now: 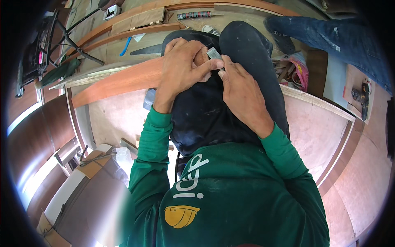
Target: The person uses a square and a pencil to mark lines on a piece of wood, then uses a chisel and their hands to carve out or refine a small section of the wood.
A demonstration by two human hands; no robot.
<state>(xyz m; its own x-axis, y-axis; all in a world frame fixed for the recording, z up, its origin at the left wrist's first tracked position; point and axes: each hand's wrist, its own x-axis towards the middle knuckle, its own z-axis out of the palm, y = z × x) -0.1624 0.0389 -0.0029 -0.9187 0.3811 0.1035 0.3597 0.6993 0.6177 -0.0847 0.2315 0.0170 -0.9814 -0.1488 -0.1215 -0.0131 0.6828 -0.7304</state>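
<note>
A long reddish-brown board (119,80) reaches from the left onto my lap. My left hand (181,64) is closed over its right end, and the thumb stretches across toward the right hand. Between the fingers of my right hand (245,88) is a small flat grey metal piece (213,53), like a short blade. Its flat end points up and left, close to the board's end. The part inside the fingers is hidden, so I cannot tell whether it has a handle. Both hands nearly touch above my dark trousers (205,115).
A saw-like dark blade (146,50) and a blue curved strip (125,46) lie beyond the board. Farther off is a sealant tube (193,15). Another person's jeans-clad leg (341,37) extends at the right, near a pink bag (299,72) and a power tool (364,99).
</note>
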